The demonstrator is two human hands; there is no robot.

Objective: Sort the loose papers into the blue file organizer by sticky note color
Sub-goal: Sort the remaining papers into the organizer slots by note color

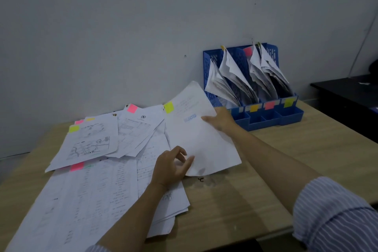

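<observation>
A person is standing at a light wooden table (255,200) that is filling the lower half of the frame, and a plain pale grey wall (122,26) is rising behind it. At the right edge a dark black desk (347,96) is standing near the table.

The blue plastic file organizer (272,114) is sitting in the right centre of the frame, on the far part of the table against the wall. White sheets are already leaning in its slots, and small notes in orange, pink and yellow are sticking on its low front.

The loose white papers (92,180) are lying in a wide untidy pile across the lower left of the frame, with pink and yellow sticky notes showing at their upper edges.

The right hand (219,120), coming out of a rolled blue striped sleeve (331,215), is pinching the right edge of a large white sheet with a blue stamp (200,143), which is lifted and tilted in the centre of the frame. A yellow-green sticky note (169,107) is sticking at its upper left corner. The left hand (170,166) is resting below it, fingers loosely curled, touching the lower left edge of this sheet; I cannot tell if it is really gripping the sheet.

A small dark mark (201,179) is showing on the bare wood just under the sheet.
</observation>
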